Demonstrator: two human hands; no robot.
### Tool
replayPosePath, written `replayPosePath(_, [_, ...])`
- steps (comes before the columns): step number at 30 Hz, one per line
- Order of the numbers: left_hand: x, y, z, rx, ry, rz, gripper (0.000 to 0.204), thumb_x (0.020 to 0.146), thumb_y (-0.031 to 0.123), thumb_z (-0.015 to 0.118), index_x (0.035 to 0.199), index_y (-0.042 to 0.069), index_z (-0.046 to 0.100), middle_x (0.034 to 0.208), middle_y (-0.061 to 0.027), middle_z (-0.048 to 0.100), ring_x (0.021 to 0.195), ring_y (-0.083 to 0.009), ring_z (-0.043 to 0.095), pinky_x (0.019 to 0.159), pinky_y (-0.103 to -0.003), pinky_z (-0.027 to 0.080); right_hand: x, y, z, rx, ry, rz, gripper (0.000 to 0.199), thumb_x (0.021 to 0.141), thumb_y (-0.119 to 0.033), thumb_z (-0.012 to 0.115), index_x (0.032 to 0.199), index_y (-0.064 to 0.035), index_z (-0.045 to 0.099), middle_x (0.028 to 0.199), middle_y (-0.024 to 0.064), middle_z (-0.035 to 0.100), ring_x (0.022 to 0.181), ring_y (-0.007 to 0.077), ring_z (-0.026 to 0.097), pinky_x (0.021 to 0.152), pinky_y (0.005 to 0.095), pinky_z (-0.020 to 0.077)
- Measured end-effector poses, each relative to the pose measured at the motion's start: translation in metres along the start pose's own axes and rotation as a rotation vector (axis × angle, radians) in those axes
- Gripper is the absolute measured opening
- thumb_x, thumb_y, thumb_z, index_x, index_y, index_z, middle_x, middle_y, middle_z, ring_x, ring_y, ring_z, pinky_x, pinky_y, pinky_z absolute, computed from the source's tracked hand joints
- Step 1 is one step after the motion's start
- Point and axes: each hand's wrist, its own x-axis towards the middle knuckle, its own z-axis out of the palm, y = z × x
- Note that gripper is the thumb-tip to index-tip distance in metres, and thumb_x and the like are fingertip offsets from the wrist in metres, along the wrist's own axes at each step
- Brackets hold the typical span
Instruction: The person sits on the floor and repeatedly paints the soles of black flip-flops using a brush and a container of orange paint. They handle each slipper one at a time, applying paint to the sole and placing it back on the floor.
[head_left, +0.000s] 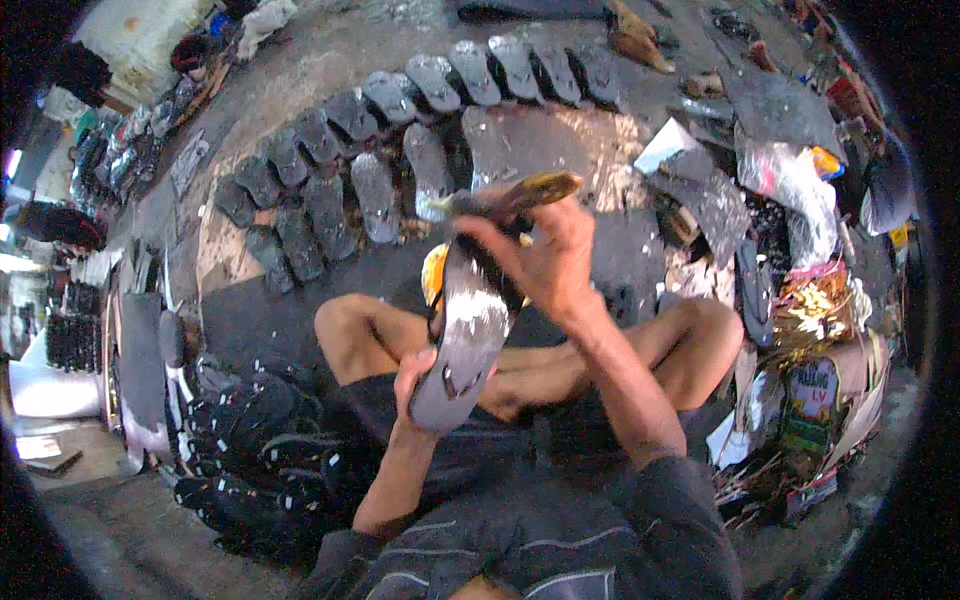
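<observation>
A dark grey shoe sole (455, 385) lies tilted over my crossed legs, with my left hand (412, 385) closed around its near end. Its middle has a wet-looking, shiny patch. My right hand (555, 255) is closed on a brush (535, 192) with a yellowish handle. The brush's pale tip is at the sole's far end; motion blur hides whether it touches. Partly behind the sole shows a yellow container (434, 272). Beyond it, on the floor, several dark soles (376, 195) lie in curved rows, some with glossy surfaces.
A pile of black sandals (270, 440) sits to my left. On the right stand a sack (810, 400) of scraps and a clear plastic bag (810, 200). A larger dark sheet (515, 145) lies beyond my hands, near cut dark pieces (700, 190).
</observation>
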Motion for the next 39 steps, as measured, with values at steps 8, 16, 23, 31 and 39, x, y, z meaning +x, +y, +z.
replayPosePath(8, [0.011,0.023,-0.014,0.049,-0.145,-0.127,0.076,0.088,0.055,0.06,0.137,-0.003,0.055,0.114,-0.0189,0.07,0.09,-0.0303,0.072,0.077,-0.045,0.063,-0.017,0.001,-0.043,-0.067,0.023,0.166,0.031,0.079,-0.023,0.092,0.094,-0.0022,0.076,0.08,0.0115,0.075,0.065,0.0226,0.068,0.062,0.0332,0.0536])
replayPosePath(16, [0.007,0.012,0.017,0.243,0.026,-0.008,0.082,0.088,0.054,0.064,0.148,-0.001,0.047,0.136,-0.0204,0.063,0.117,-0.0385,0.065,0.105,-0.058,0.05,0.019,0.042,-0.064,0.055,0.205,0.132,0.036,0.077,-0.026,0.093,0.094,-0.0014,0.074,0.088,0.012,0.077,0.073,0.0247,0.072,0.066,0.0345,0.056])
replayPosePath(23, [0.067,0.022,0.052,0.333,-0.037,0.207,0.051,0.111,0.033,0.045,0.157,0.013,0.041,0.149,-0.013,0.054,0.13,-0.0271,0.059,0.102,-0.044,0.056,-0.099,-0.06,-0.037,0.305,-0.177,-0.195,0.013,0.081,-0.02,0.086,0.087,-0.0146,0.075,0.07,0.0024,0.062,0.075,0.0222,0.068,0.068,0.0301,0.0557])
replayPosePath(31, [0.086,0.022,0.037,0.34,-0.032,0.184,0.055,0.111,0.037,0.043,0.16,0.015,0.035,0.146,-0.0109,0.054,0.124,-0.0245,0.062,0.1,-0.043,0.056,-0.077,-0.08,-0.039,0.471,-0.058,0.015,0.018,0.084,-0.019,0.087,0.096,-0.0077,0.078,0.091,0.0142,0.077,0.089,0.0203,0.076,0.08,0.0393,0.0599])
replayPosePath(39, [0.077,0.017,0.061,0.132,-0.171,0.27,0.053,0.11,0.035,0.046,0.159,0.015,0.039,0.146,-0.0077,0.057,0.123,-0.0222,0.063,0.101,-0.041,0.056,-0.092,-0.042,-0.034,0.121,0.049,0.333,0.022,0.081,-0.019,0.089,0.089,-0.0016,0.078,0.079,0.0113,0.075,0.07,0.0198,0.071,0.064,0.0333,0.0543])
